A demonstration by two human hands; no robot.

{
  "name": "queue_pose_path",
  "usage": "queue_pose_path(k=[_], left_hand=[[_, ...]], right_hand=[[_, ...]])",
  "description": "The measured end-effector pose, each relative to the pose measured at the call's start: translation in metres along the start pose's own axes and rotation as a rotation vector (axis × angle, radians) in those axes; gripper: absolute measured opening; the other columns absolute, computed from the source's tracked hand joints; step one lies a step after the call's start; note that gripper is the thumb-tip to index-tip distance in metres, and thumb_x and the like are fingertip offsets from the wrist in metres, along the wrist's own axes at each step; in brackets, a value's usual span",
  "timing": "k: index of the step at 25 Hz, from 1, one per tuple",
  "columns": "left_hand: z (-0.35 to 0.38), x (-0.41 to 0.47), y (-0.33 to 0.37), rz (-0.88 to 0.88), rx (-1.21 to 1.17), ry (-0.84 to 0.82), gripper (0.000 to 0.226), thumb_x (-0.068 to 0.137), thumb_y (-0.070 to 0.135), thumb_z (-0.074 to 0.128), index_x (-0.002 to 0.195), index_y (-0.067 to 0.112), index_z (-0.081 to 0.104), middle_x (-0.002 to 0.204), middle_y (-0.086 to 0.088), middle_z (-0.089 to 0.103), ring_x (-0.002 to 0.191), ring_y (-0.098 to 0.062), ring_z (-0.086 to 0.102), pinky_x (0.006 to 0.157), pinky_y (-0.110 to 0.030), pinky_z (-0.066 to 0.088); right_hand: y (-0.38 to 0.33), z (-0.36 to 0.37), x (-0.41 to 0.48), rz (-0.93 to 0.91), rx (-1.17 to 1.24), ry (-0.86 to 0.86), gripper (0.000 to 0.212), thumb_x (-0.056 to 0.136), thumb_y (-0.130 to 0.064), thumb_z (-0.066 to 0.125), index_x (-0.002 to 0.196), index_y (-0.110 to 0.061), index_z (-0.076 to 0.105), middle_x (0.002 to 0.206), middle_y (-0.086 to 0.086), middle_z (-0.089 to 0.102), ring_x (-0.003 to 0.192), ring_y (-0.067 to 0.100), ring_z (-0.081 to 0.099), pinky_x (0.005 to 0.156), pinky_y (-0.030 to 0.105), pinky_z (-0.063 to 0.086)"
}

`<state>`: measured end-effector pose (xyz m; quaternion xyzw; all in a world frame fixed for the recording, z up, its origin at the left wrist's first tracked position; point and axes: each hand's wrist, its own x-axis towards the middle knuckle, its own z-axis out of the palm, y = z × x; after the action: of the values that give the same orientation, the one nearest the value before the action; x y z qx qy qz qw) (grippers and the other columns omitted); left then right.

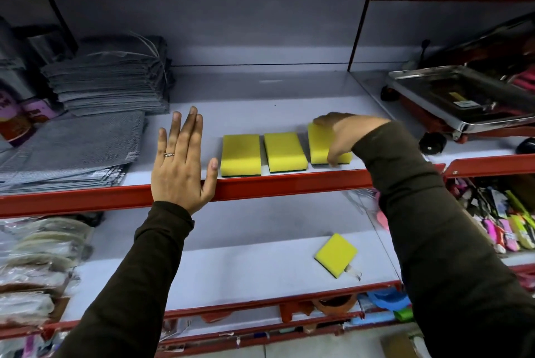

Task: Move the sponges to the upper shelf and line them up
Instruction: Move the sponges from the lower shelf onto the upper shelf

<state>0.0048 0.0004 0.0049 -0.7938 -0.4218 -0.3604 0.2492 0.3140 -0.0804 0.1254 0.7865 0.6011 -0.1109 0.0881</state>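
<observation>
Three yellow sponges with green undersides lie side by side near the front of the upper shelf [260, 91]: a left sponge [241, 158], a middle sponge [285, 150] and a right sponge [318, 144]. My right hand [344, 137] lies over the right sponge, fingers and thumb closed around it. My left hand [181, 163] is flat and open, fingers spread, resting at the shelf's red front edge [289, 182] just left of the row. One more yellow sponge [335, 254] lies tilted on the lower shelf [231, 265].
Stacks of folded grey cloth [110, 82] fill the upper shelf's left side. A steel tray on a red wheeled base [463, 99] sits beyond a clear divider at the right. Packaged goods [37, 256] line the lower shelf's left; colourful items [506, 227] hang at the right.
</observation>
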Motion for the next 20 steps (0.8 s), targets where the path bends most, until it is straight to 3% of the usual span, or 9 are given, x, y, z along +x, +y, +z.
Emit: queue_pose_path(k=[2, 4, 6, 8, 10, 13, 15, 18, 20], left_hand=[[0.000, 0.000, 0.001, -0.004, -0.002, 0.006, 0.075, 0.101, 0.047, 0.022, 0.164, 0.008, 0.010, 0.173, -0.006, 0.007, 0.162, -0.022, -0.001, 0.133, -0.038, -0.007], [0.000, 0.000, 0.001, -0.005, 0.002, 0.008, 0.075, 0.101, 0.048, 0.023, 0.164, 0.007, 0.011, 0.173, -0.005, 0.006, 0.162, -0.022, -0.001, 0.133, -0.038, -0.007], [0.000, -0.001, 0.002, -0.005, 0.003, 0.001, 0.076, 0.101, 0.047, 0.023, 0.164, 0.008, 0.010, 0.173, -0.006, 0.008, 0.162, -0.023, 0.000, 0.133, -0.038, -0.007], [-0.001, 0.000, 0.002, -0.009, 0.002, -0.001, 0.076, 0.101, 0.047, 0.024, 0.164, 0.008, 0.010, 0.173, -0.007, 0.010, 0.161, -0.021, -0.003, 0.133, -0.037, -0.008], [-0.001, 0.000, 0.002, -0.013, 0.005, -0.010, 0.076, 0.101, 0.047, 0.024, 0.164, 0.008, 0.011, 0.173, -0.008, 0.010, 0.161, -0.018, -0.007, 0.133, -0.037, -0.009], [-0.001, 0.000, 0.003, -0.018, 0.003, -0.015, 0.075, 0.101, 0.046, 0.024, 0.164, 0.008, 0.012, 0.173, -0.010, 0.014, 0.161, -0.017, -0.008, 0.132, -0.036, -0.009], [-0.002, 0.000, 0.003, -0.019, 0.005, -0.017, 0.075, 0.101, 0.047, 0.023, 0.164, 0.007, 0.012, 0.173, -0.009, 0.013, 0.161, -0.017, -0.008, 0.132, -0.036, -0.009], [-0.002, 0.001, 0.003, -0.017, 0.008, -0.015, 0.075, 0.101, 0.047, 0.024, 0.164, 0.007, 0.013, 0.173, -0.010, 0.014, 0.161, -0.017, -0.007, 0.133, -0.036, -0.009], [-0.003, 0.000, 0.004, -0.015, 0.006, -0.011, 0.074, 0.101, 0.046, 0.026, 0.164, 0.007, 0.014, 0.172, -0.010, 0.016, 0.160, -0.017, -0.006, 0.133, -0.037, -0.008]], right_hand=[[0.004, 0.005, 0.002, -0.060, 0.101, -0.001, 0.101, 0.065, -0.026, 0.085, 0.152, -0.026, 0.034, 0.158, 0.002, 0.038, 0.141, 0.026, 0.043, 0.113, 0.041, 0.042], [0.018, 0.005, -0.014, -0.102, 0.329, 0.188, 0.088, 0.063, -0.027, 0.088, 0.142, -0.031, 0.050, 0.152, -0.002, 0.046, 0.139, 0.020, 0.045, 0.113, 0.037, 0.040], [0.035, 0.017, -0.041, -0.127, 0.554, 0.331, 0.063, 0.062, -0.029, 0.089, 0.121, -0.032, 0.067, 0.132, -0.002, 0.063, 0.124, 0.017, 0.058, 0.102, 0.033, 0.049], [0.040, 0.043, -0.065, -0.116, 0.679, 0.265, 0.040, 0.059, -0.027, 0.092, 0.097, -0.026, 0.076, 0.103, -0.003, 0.074, 0.099, 0.014, 0.069, 0.083, 0.014, 0.051], [0.035, 0.076, -0.071, -0.037, 0.726, 0.211, 0.025, 0.060, -0.023, 0.092, 0.081, -0.022, 0.080, 0.093, -0.003, 0.075, 0.091, 0.012, 0.069, 0.069, -0.001, 0.041], [0.027, 0.110, -0.068, 0.011, 0.680, 0.549, 0.012, 0.067, -0.023, 0.087, 0.075, -0.027, 0.079, 0.123, -0.006, 0.065, 0.116, 0.011, 0.059, 0.090, 0.015, 0.046], [0.024, 0.136, -0.071, -0.061, 0.623, 0.752, 0.014, 0.072, -0.028, 0.083, 0.084, -0.031, 0.077, 0.140, -0.010, 0.052, 0.132, 0.010, 0.046, 0.101, 0.022, 0.041], [0.020, 0.192, -0.079, -0.058, 0.614, 0.953, 0.019, 0.080, -0.031, 0.075, 0.099, -0.034, 0.072, 0.142, -0.005, 0.043, 0.138, 0.012, 0.034, 0.108, 0.019, 0.030], [0.018, 0.231, -0.083, 0.006, 0.668, 0.912, 0.025, 0.080, -0.030, 0.076, 0.102, -0.038, 0.069, 0.135, -0.007, 0.044, 0.132, 0.007, 0.035, 0.103, 0.021, 0.037]])
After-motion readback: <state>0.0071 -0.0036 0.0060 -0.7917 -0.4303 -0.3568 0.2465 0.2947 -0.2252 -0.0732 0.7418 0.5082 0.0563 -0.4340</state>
